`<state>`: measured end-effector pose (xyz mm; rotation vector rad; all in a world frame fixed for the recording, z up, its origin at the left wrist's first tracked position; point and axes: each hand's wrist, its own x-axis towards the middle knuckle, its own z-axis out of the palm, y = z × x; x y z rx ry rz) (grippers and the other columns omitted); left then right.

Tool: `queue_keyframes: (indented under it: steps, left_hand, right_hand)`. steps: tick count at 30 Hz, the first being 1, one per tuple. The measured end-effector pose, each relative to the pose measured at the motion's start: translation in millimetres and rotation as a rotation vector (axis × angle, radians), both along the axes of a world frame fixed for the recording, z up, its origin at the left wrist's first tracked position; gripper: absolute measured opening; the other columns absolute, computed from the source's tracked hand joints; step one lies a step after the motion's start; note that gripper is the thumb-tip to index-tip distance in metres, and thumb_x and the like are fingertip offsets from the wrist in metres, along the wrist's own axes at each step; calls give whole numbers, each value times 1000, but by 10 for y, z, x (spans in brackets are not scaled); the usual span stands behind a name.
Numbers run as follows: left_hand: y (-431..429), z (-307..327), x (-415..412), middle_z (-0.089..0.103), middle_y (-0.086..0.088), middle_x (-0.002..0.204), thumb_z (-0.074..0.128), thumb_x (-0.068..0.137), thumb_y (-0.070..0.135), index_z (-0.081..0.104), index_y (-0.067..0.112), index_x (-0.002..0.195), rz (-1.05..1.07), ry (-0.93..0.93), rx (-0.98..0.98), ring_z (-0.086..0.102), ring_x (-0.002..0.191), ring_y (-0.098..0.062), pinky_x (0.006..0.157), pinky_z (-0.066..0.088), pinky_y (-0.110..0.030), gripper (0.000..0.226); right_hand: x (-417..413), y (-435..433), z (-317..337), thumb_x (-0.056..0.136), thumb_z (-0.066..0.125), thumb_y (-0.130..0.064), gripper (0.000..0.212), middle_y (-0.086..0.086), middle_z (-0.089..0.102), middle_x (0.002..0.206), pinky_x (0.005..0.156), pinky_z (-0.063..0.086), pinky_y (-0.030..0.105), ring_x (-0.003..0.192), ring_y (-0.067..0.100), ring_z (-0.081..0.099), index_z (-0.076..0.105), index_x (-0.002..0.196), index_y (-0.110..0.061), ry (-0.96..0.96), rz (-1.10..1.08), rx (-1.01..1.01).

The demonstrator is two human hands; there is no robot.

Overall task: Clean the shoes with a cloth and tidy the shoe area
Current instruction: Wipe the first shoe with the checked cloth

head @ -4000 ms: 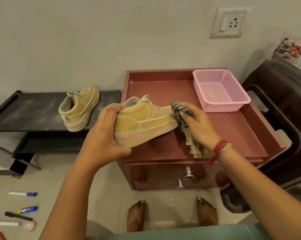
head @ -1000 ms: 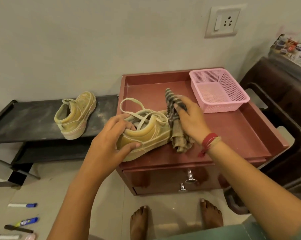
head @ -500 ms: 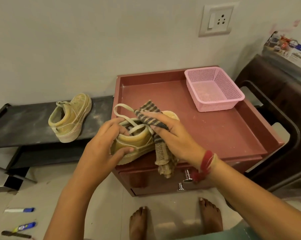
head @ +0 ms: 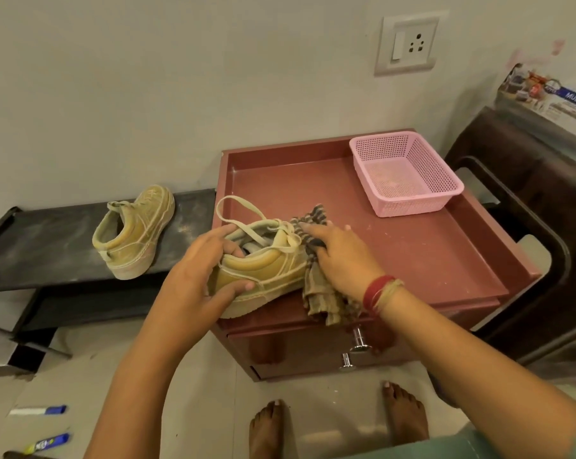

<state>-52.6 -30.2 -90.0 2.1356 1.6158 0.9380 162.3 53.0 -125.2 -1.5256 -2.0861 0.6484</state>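
Observation:
My left hand (head: 197, 276) grips the heel of a tan sneaker (head: 270, 270) resting on the front left of the red cabinet top (head: 412, 256). Its laces loop up loosely. My right hand (head: 341, 256) presses a striped cloth (head: 319, 293) against the shoe's front, hiding the toe. The cloth's loose end hangs over the cabinet's front edge. The second tan sneaker (head: 134, 230) stands on the dusty black shoe rack (head: 41, 240) to the left, toe towards the wall.
A pink mesh basket (head: 406, 175) sits at the cabinet's back right. A dark chair (head: 528, 226) stands to the right, with a printed box (head: 548, 101) on it. Markers (head: 45, 425) lie on the floor at lower left. My bare feet (head: 339, 422) are below the drawer knobs (head: 356, 349).
Over the last second the shoe was turned heel-towards-me and my right hand wiped the cloth across its laces, then back to the toe end. The camera shifted slightly.

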Motion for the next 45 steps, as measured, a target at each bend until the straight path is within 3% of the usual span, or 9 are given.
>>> queue_keyframes:
  steps: [4,8,11,17,22,24,28,34,45]
  left_hand:
    - [-23,7,-24,36,31,139,76,76,22,55,35,100,-14,-7,-12,30,130,15,94,32,-7,35]
    - [5,20,-19,37,29,138,73,79,20,53,32,105,3,-17,12,29,130,14,98,30,-10,35]
    - [7,-15,19,36,8,145,69,83,18,54,25,114,48,82,108,23,135,10,101,26,-8,35]
    - [102,-144,232,42,-16,145,60,74,-20,61,17,125,95,347,278,21,143,-37,99,42,-60,63]
    - [84,-245,353,18,-19,157,91,51,23,38,28,145,190,633,129,-2,146,-41,110,10,-64,109]
    - [113,-261,399,11,-21,158,93,42,19,33,30,146,273,647,107,-4,145,-44,110,2,-65,121]
    - [221,-280,383,21,-19,155,84,51,4,39,26,138,326,627,210,2,145,-44,110,5,-68,100]
    - [253,-312,334,42,-13,129,78,54,1,42,15,125,259,535,242,17,142,-42,102,34,-67,81]
    - [260,-289,315,42,-20,135,90,55,17,47,8,104,224,431,183,15,142,-42,108,29,-57,65]
  right_hand:
    - [2,-215,114,93,43,-4,48,-3,55,134,104,32,18,127,14,46,50,134,-29,247,109,-1]
    - [185,-11,12,89,38,-1,61,6,48,142,117,12,35,136,23,36,40,139,-37,-239,18,67]
    - [374,64,62,92,40,-4,51,3,52,137,113,24,37,129,24,44,47,136,-31,-232,-76,48]
    - [382,66,42,95,46,-7,41,-1,50,140,108,28,23,131,17,43,52,133,-21,142,-35,40]
    - [137,-169,-127,91,47,0,48,-4,47,142,111,24,17,133,7,38,51,134,-21,221,148,14]
    - [195,-206,-79,89,48,2,51,-7,46,141,111,28,19,132,3,38,52,133,-24,250,236,27]
    - [354,-150,-43,82,45,7,62,-7,39,147,114,24,26,134,7,36,50,134,-27,20,378,82]
    - [448,20,-124,88,43,5,57,-2,36,149,118,17,35,138,16,32,48,137,-24,-67,88,80]
    - [431,-108,-31,91,41,1,57,-6,27,154,118,7,32,140,14,26,40,141,-27,-204,94,45]
